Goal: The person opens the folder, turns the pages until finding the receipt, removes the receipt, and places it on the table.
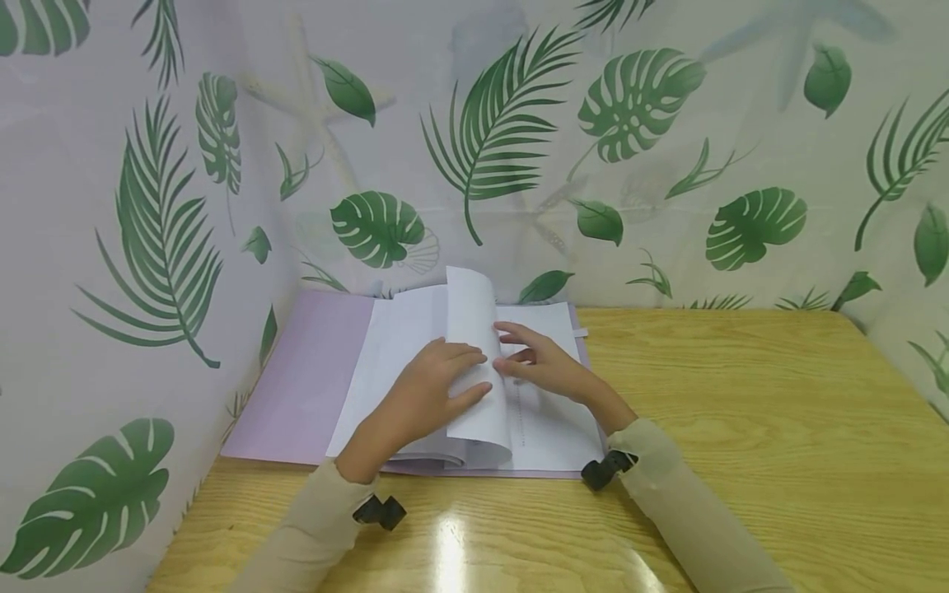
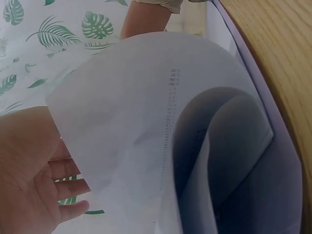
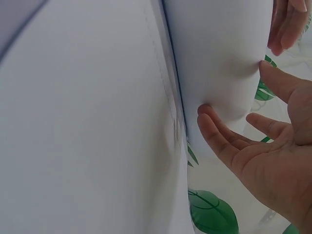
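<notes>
A lilac folder [image 1: 311,371] lies spread on the table, filled with white sheets. Near its middle a white page [image 1: 469,309] stands up and curves over. On the page's left side is my left hand [image 1: 426,391], fingers stretched toward it; the left wrist view shows this hand [image 2: 34,170] with fingers spread at the sheet's edge. From the right, my right hand [image 1: 549,362] reaches to the same page. In the right wrist view the right hand's fingertips [image 3: 204,109] touch the curved sheet [image 3: 224,44]. Printed lines show on the page [image 2: 112,122] in the left wrist view.
The wooden table [image 1: 741,412] extends to the right of the folder and in front of it. Behind and to the left hangs a white cloth [image 1: 504,239] printed with green leaves, close against the folder's back edge. A small tab [image 1: 581,333] sticks out at the folder's right side.
</notes>
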Tool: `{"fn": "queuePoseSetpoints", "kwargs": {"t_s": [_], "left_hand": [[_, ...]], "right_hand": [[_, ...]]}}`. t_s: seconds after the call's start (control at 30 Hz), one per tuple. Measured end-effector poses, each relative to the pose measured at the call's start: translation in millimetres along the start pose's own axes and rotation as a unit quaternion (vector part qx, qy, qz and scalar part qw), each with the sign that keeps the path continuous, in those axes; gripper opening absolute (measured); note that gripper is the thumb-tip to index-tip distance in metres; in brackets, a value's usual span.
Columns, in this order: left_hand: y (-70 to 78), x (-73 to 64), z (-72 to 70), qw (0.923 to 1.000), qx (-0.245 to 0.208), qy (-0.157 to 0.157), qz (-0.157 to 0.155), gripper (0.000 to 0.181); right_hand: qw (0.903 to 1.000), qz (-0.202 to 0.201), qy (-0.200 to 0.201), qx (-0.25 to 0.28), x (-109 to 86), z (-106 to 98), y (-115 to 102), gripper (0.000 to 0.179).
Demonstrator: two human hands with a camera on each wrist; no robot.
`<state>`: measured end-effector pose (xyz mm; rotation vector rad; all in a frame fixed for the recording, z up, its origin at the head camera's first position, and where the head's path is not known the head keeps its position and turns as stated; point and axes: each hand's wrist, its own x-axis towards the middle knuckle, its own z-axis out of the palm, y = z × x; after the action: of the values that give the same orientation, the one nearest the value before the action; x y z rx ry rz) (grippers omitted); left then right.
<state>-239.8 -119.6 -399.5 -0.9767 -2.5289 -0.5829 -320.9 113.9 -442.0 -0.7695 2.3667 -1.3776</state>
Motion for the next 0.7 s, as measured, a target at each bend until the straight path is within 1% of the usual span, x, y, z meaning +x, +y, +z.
{"fn": "queuePoseSetpoints", "kwargs": {"t_s": [0.2,0.37,0.5,0.63,0.7], "left_hand": [[-1.2,-1.7,4.4,0.9979,-0.001,-0.054,-0.035,0.044],[-4.7,-4.0,9.4,0.9951,-0.015,-0.083,-0.052,0.048],[-7.9,-5.1,14.5,0.9924,-0.021,-0.104,-0.061,0.051],[-9.9,-5.4,18.2,0.9899,-0.013,-0.126,-0.064,0.055],[-10.4,-5.6,18.9,0.9895,-0.007,-0.130,-0.063,0.057]], "right_hand": [[1.0000,0.001,0.005,0.003,-0.7,0,-3,0.069],[0.9999,0.003,0.009,-0.005,-0.2,1,-2,0.068],[0.9999,0.003,0.009,-0.010,-0.7,0,-2,0.068],[0.9998,-0.007,0.009,-0.013,-1.3,0,-3,0.068],[0.9997,-0.014,0.011,-0.017,-1.5,-1,-3,0.068]]}}
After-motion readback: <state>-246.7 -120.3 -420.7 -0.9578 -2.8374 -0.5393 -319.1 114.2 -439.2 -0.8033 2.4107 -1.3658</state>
